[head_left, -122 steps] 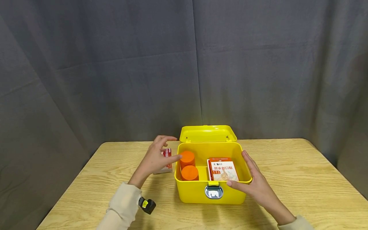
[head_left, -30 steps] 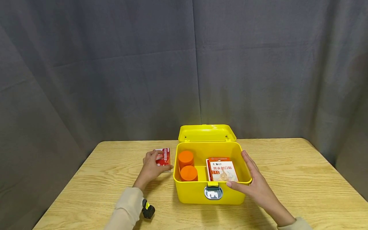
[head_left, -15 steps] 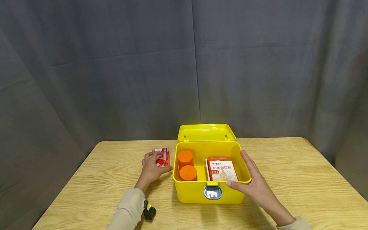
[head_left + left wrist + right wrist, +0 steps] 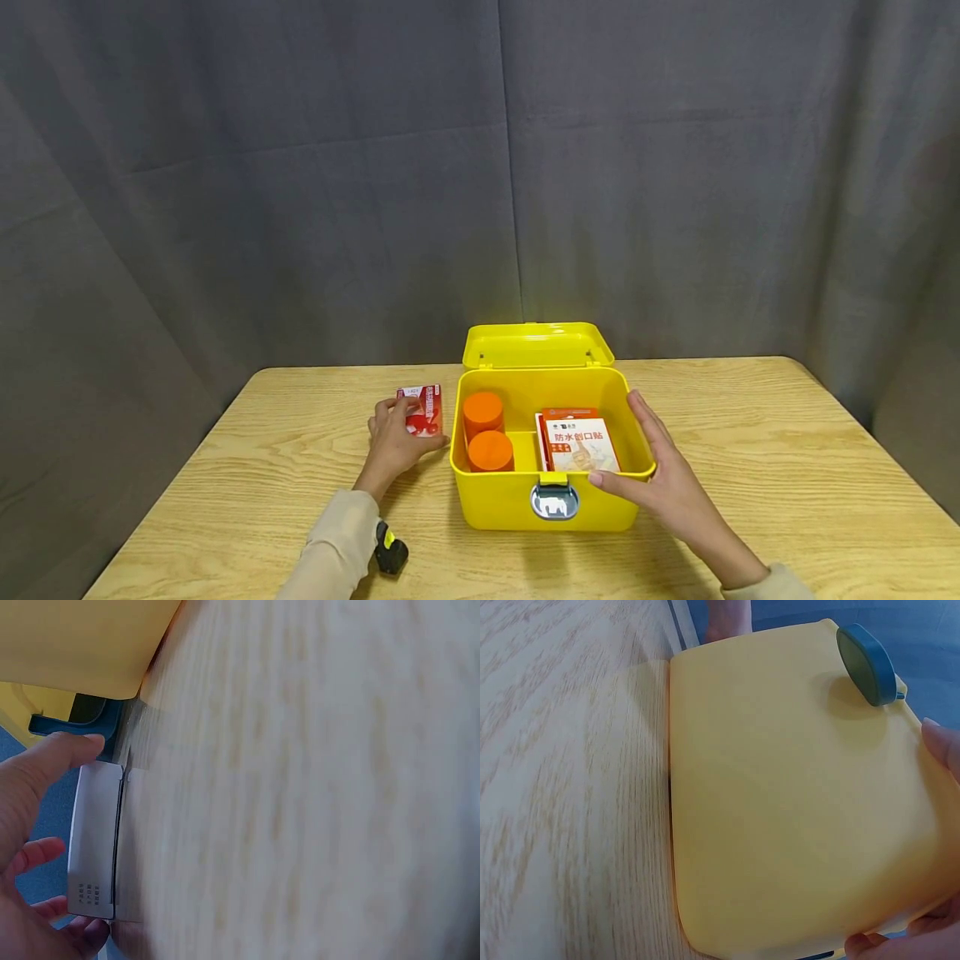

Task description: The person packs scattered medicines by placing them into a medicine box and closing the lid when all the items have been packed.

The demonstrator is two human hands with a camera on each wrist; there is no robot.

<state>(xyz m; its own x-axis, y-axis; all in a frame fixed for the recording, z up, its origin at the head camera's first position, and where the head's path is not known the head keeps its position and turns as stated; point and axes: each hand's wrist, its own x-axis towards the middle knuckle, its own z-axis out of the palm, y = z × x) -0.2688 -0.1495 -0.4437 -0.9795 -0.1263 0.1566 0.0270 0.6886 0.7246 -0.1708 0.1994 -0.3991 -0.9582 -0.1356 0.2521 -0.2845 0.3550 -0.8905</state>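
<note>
My left hand [image 4: 397,437] is at a small red-and-white carton [image 4: 426,410] lying on the table left of a yellow storage case [image 4: 498,504]. In the left wrist view, the thumb rests at one end of the carton [image 4: 96,832] and curled fingers are at the other. The case stands with its lid raised. My right hand [image 4: 678,487] grips its front right corner, thumb on the front rim and fingers along the side wall. Inside are two orange-capped containers [image 4: 491,451] at the left and a white box of adhesive bandages [image 4: 579,443] at the right.
The raised lid [image 4: 538,344] leans back behind the case. A metallic latch [image 4: 555,502] hangs on the case's front. Behind the wooden table [image 4: 787,467] hangs a grey curtain [image 4: 375,183]. A small black device [image 4: 391,550] sits at the left wrist.
From beside the case's left rim, my left hand has come down to the red-and-white carton and closed its fingers about it. My right hand has stayed at the case's corner.
</note>
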